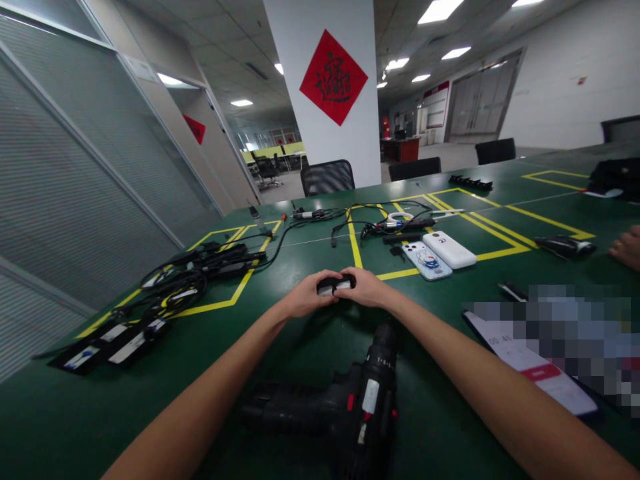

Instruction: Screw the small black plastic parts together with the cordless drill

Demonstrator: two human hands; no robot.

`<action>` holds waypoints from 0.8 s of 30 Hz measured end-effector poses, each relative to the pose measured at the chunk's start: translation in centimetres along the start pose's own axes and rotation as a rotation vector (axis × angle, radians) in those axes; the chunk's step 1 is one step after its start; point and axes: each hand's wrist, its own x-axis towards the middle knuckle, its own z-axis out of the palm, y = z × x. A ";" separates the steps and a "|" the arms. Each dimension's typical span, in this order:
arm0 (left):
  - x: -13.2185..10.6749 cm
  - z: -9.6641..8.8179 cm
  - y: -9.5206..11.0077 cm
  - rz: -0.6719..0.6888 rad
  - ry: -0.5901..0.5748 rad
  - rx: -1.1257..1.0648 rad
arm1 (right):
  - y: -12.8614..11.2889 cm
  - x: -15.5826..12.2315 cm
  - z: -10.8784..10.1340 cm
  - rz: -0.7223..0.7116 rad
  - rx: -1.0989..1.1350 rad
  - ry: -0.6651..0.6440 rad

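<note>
Both of my hands meet above the green table, around a small black object with white patches. My left hand grips its left end, while my right hand has closed on the right end. Fingers cover much of the object, so its exact kind is hidden. Between my forearms, nearer to me, a black cordless drill lies on its side. Its chuck points away from me and its handle extends to the left. Neither hand touches the drill.
Cables and black devices are heaped at left. Ahead on the right lie a patterned phone, a white power bank and more cables. A tablet-like screen sits beside my right forearm. Another person's hand rests at the right edge.
</note>
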 end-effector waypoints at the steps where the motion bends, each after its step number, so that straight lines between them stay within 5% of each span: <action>1: 0.0 0.0 0.1 -0.002 0.000 -0.009 | -0.1 0.0 -0.1 0.012 -0.025 0.008; 17: -0.5 1.1 0.8 0.012 0.115 0.099 | 0.8 0.4 -1.1 0.133 -0.043 -0.032; 21: -3.1 -0.6 4.2 0.022 0.163 0.186 | 0.3 0.1 -1.1 0.133 -0.066 -0.048; 24: -6.7 -1.6 8.7 -0.043 0.009 0.186 | 0.1 0.0 -1.3 0.134 -0.058 -0.094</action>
